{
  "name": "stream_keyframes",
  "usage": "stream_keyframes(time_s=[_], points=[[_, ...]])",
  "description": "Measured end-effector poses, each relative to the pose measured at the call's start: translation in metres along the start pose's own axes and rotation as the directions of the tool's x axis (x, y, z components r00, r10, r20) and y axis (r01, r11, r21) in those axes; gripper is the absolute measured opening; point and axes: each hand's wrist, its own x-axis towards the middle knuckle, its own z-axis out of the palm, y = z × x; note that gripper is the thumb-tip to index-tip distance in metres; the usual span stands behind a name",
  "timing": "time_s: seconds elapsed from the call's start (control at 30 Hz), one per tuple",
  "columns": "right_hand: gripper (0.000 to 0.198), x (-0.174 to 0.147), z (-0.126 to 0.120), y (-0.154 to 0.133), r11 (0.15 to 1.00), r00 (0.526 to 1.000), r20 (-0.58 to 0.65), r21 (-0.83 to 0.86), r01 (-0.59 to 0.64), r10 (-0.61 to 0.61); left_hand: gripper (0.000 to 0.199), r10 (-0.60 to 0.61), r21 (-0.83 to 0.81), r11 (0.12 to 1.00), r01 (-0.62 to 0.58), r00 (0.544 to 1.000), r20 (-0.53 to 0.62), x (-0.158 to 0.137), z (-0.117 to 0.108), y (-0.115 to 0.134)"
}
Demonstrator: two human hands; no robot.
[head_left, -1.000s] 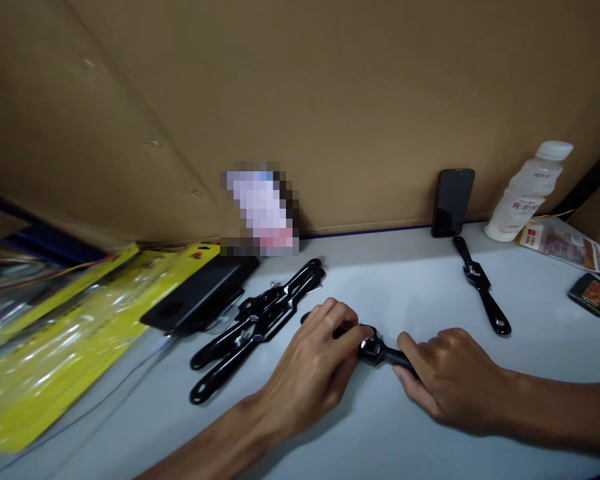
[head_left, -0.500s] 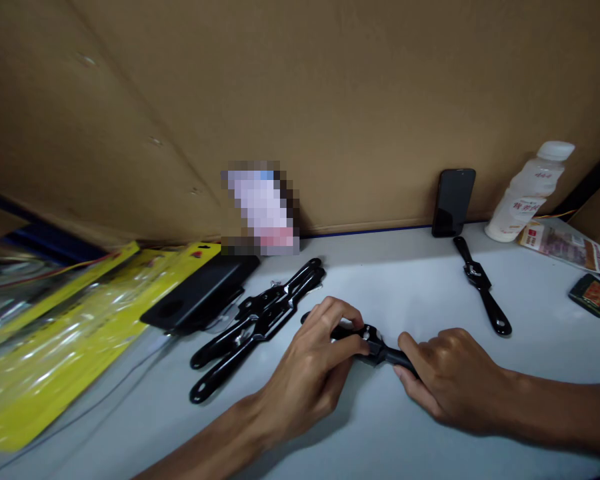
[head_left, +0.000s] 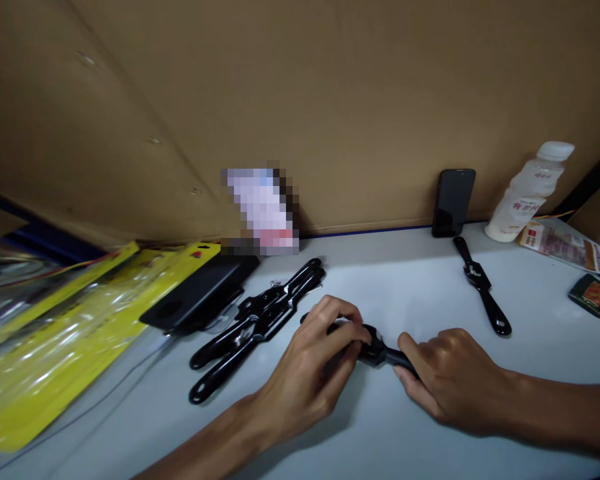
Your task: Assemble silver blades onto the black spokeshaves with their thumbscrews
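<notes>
A black spokeshave (head_left: 375, 350) lies slantwise just above the grey table between my hands. My right hand (head_left: 447, 377) is closed around its right handle. At the middle of the tool, the bent fingers of my left hand (head_left: 325, 357) pinch together at the small metal fittings, which they mostly cover. The left handle shows only in part behind that hand. Two more black spokeshaves (head_left: 257, 327) lie side by side left of my left hand. Another spokeshave (head_left: 480, 280) rests alone at the right, beyond my right hand.
Yellow-backed clear packages (head_left: 75, 347) and a black device (head_left: 200, 293) with a cable are at the left. Along the cardboard wall (head_left: 360, 120) stand a blurred-out screen (head_left: 263, 210), a dark phone (head_left: 454, 203) and a plastic bottle (head_left: 527, 193). Snack packets (head_left: 563, 247) lie far right.
My left thumb and fingers have shifted slightly and drawn together over the middle of the spokeshave, covering more of its fittings. My right hand keeps its grip in the same place.
</notes>
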Motion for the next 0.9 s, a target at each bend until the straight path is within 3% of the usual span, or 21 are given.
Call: stream_keyframes(time_s=[0.13, 0.23, 0.43, 0.6, 0.77, 0.9], points=[[0.014, 0.001, 0.0, -0.001, 1.0, 1.0, 0.001, 0.002, -0.004, 0.004, 0.007, -0.071, 0.067, 0.995, 0.074, 0.997, -0.041, 0.001, 0.002, -0.001], [0.015, 0.0, 0.0, -0.001, 1.0, 1.0, -0.002, 0.002, -0.003, 0.003, 0.015, -0.085, 0.1, 0.991, 0.089, 0.995, -0.043, 0.002, 0.0, -0.006], [0.017, -0.002, -0.001, 0.0, 0.999, 1.0, -0.014, 0.043, -0.009, 0.01, 0.028, -0.035, 0.019, 0.999, 0.033, 0.988, 0.149, 0.007, -0.012, -0.022], [0.022, -0.003, -0.001, 0.002, 0.989, 0.997, -0.073, 0.15, 0.008, 0.003, 0.028, -0.088, -0.006, 0.996, 0.09, 0.98, 0.179, 0.008, -0.013, -0.023], [0.031, -0.004, 0.001, 0.003, 0.992, 0.992, -0.121, 0.12, 0.043, -0.029, 0.026, -0.091, -0.049, 0.994, 0.1, 0.982, 0.165, 0.009, -0.012, -0.021], [0.025, -0.003, -0.001, 0.003, 0.984, 0.996, -0.087, 0.179, 0.02, -0.004, 0.018, -0.086, -0.011, 0.996, 0.087, 0.996, 0.024, 0.008, -0.01, -0.019]])
